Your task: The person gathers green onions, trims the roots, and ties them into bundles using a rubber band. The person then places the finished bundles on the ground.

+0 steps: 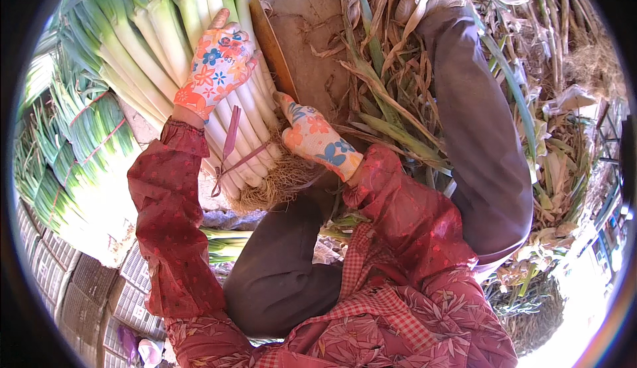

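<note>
A thick bundle of long green onions (249, 129), possibly leeks, lies before me with white stalks and hairy roots (271, 184) towards me. A dark pink tie strip (246, 158) crosses the stalks above the roots, with one end standing up. My left hand (216, 67), in a flower-print glove with bare fingertips, holds the top of the bundle palm down. At the right side, close above the roots, my right hand (318, 137) wears a matching glove and touches the bundle's edge. Whether its fingers grip anything is unclear.
A flat brown strip (273, 47) stands along the bundle's right side. Dry leaves (388, 79) heap up between it and my bent leg (477, 119). More tied onions (89, 144) lie at left, beside stacked woven-patterned blocks (89, 283). Trimmings (557, 179) cover the right side.
</note>
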